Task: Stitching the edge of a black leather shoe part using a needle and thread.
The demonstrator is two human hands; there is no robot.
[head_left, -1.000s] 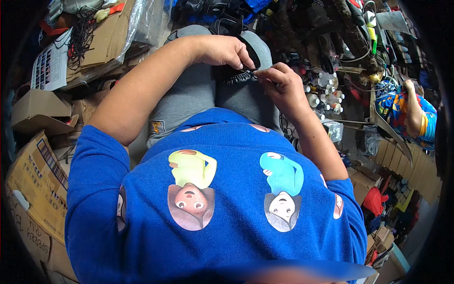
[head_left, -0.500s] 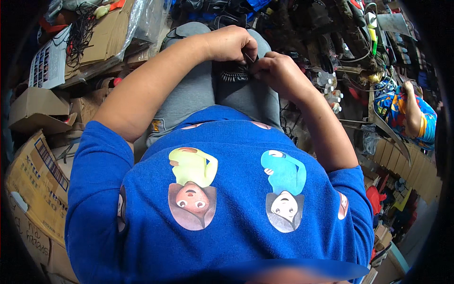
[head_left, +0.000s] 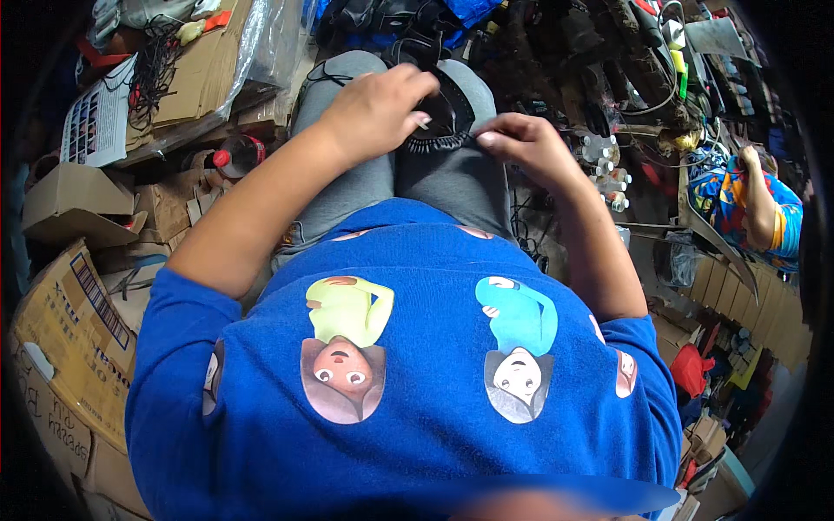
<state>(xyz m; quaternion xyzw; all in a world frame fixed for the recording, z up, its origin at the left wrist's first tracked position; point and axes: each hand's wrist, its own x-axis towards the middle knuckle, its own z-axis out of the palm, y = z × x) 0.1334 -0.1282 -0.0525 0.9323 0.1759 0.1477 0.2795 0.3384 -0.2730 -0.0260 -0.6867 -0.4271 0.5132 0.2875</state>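
Observation:
A black, shoe-like piece [head_left: 443, 108] rests across my thighs between the knees. Its curved near edge carries a row of pale stitches or short strands. Over its left side, my left hand [head_left: 379, 108] hovers with thumb and fingers apart, and I see nothing held between them. By the right end of the stitched edge, my right hand [head_left: 526, 143] has its thumb and forefinger pinched together. A dark, thin bit shows at those fingertips, too small to name.
To the left are an open cardboard box [head_left: 78, 204], flattened cardboard [head_left: 204, 65], a red-capped bottle [head_left: 243, 156] and a dark cable tangle [head_left: 155, 74]. Small clear bottles [head_left: 608, 178] stand to the right. Farther right sits another person in a colourful shirt [head_left: 786, 217].
My hands have moved apart. The left has swung left and nearer, its fingers opening; the right has shifted slightly right and nearer. More of the black piece now shows.

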